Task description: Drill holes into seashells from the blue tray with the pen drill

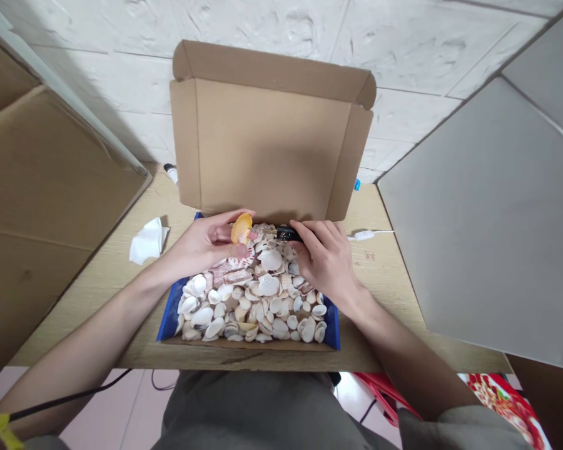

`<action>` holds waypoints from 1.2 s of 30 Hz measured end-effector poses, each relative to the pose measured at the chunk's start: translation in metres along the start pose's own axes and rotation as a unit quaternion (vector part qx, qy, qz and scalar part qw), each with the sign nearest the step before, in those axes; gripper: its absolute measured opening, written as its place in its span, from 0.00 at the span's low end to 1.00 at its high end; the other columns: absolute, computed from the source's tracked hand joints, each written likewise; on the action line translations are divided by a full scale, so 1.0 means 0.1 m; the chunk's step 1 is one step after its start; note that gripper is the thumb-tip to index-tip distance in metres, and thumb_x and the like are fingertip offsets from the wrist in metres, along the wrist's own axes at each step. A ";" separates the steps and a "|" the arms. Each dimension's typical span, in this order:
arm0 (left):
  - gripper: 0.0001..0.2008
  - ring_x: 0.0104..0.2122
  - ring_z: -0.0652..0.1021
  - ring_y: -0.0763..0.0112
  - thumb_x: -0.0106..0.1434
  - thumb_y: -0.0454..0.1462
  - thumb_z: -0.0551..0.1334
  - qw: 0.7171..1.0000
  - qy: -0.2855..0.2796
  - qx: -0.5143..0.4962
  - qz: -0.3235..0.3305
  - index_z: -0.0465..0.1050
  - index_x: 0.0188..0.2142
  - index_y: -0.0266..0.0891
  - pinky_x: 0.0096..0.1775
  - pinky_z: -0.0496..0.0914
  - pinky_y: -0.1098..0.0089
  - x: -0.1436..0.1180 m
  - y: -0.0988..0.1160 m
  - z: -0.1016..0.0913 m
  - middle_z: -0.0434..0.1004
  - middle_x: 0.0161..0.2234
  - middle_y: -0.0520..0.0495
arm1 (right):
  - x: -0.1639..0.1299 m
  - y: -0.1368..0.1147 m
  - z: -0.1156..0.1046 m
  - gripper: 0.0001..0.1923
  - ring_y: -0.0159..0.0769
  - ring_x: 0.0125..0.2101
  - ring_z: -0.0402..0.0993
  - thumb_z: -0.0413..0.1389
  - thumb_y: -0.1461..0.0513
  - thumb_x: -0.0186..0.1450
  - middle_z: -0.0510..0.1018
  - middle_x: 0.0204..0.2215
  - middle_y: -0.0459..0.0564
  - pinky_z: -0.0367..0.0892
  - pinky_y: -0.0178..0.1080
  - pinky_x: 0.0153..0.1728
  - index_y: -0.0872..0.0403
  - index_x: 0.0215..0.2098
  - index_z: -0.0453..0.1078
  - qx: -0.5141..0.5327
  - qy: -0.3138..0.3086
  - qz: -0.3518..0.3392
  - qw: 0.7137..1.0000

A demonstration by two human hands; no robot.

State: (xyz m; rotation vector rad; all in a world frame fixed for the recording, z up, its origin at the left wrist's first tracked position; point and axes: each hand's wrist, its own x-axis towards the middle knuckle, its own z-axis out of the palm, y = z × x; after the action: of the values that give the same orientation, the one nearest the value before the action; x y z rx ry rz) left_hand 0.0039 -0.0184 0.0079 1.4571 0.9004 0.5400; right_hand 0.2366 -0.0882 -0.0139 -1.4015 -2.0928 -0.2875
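Upright box lid (267,144) behind shells (256,300), cardboard (42,187) left, grey panel (488,219) right; open above.

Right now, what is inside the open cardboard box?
The box is heaped with seashells, mostly white. The left hand holds an orange shell above them; the right hand grips a small black tool. The box's bottom is covered by shells.

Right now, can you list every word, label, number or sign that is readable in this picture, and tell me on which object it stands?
No text can be read anywhere.
Black tool in the right hand: pale marks, too small and blurred to read.
Red patterned thing at the lower right: a print, no legible letters.
Cardboard box lid and orange shell in the left hand: no markings visible.
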 end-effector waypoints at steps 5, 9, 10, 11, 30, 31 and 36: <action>0.32 0.42 0.79 0.67 0.58 0.34 0.68 0.999 -0.019 -0.024 -0.019 0.62 0.61 0.34 0.45 0.75 0.69 -0.02 0.02 0.00 0.79 0.48 0.42 | 0.01 -0.01 0.00 0.15 0.41 0.36 0.69 0.50 0.64 0.68 0.78 0.38 0.55 0.62 0.43 0.35 0.60 0.50 0.70 0.015 0.004 -0.011 1.000; 0.31 0.42 0.79 0.64 0.56 0.33 0.69 1.000 -0.018 -0.018 -0.018 0.64 0.59 0.31 0.43 0.76 0.67 -0.03 0.05 0.01 0.79 0.46 0.40 | 0.00 -0.01 0.00 0.15 0.40 0.37 0.69 0.50 0.63 0.68 0.78 0.40 0.54 0.62 0.43 0.35 0.58 0.51 0.70 0.037 -0.008 -0.015 0.999; 0.31 0.42 0.79 0.64 0.56 0.32 0.69 1.000 -0.019 -0.015 -0.018 0.64 0.59 0.31 0.43 0.76 0.67 -0.03 0.05 0.01 0.79 0.46 0.41 | 0.00 -0.01 0.00 0.15 0.40 0.37 0.69 0.50 0.63 0.68 0.78 0.40 0.54 0.62 0.43 0.35 0.58 0.52 0.69 0.041 -0.010 -0.015 0.999; 0.31 0.42 0.79 0.64 0.56 0.32 0.69 1.000 -0.021 -0.014 -0.018 0.64 0.59 0.31 0.43 0.76 0.67 -0.03 0.06 0.01 0.80 0.46 0.41 | 0.00 -0.01 0.00 0.15 0.40 0.37 0.69 0.50 0.63 0.68 0.78 0.40 0.55 0.62 0.43 0.35 0.58 0.52 0.69 0.043 -0.012 -0.015 0.999; 0.33 0.22 0.77 0.75 0.56 0.33 0.70 0.991 -0.115 -0.043 -0.057 0.63 0.60 0.33 0.24 0.73 0.78 -0.03 0.02 -0.01 0.80 0.30 0.49 | -0.03 0.01 0.00 0.24 0.40 0.44 0.71 0.51 0.71 0.64 0.77 0.44 0.52 0.63 0.44 0.42 0.51 0.57 0.65 0.059 0.021 -0.062 0.996; 0.33 0.21 0.77 0.75 0.55 0.33 0.70 0.990 -0.117 -0.046 -0.059 0.64 0.59 0.34 0.23 0.72 0.78 -0.03 0.01 -0.01 0.80 0.30 0.49 | -0.03 0.01 0.00 0.26 0.40 0.44 0.71 0.51 0.72 0.64 0.77 0.44 0.52 0.63 0.45 0.42 0.49 0.58 0.64 0.062 0.021 -0.063 0.996; 0.33 0.23 0.77 0.75 0.55 0.34 0.70 0.992 -0.115 -0.037 -0.048 0.64 0.60 0.35 0.25 0.73 0.77 -0.03 0.01 -0.02 0.81 0.34 0.47 | -0.04 0.01 0.00 0.29 0.41 0.45 0.71 0.51 0.73 0.63 0.77 0.45 0.51 0.63 0.46 0.43 0.46 0.60 0.62 0.070 0.028 -0.058 0.995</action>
State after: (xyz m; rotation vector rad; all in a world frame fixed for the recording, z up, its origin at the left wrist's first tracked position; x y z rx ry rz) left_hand 0.0009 -0.0198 0.0095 1.3700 0.7563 0.3222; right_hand 0.2388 -0.0904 -0.0162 -1.1799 -2.1079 -0.2196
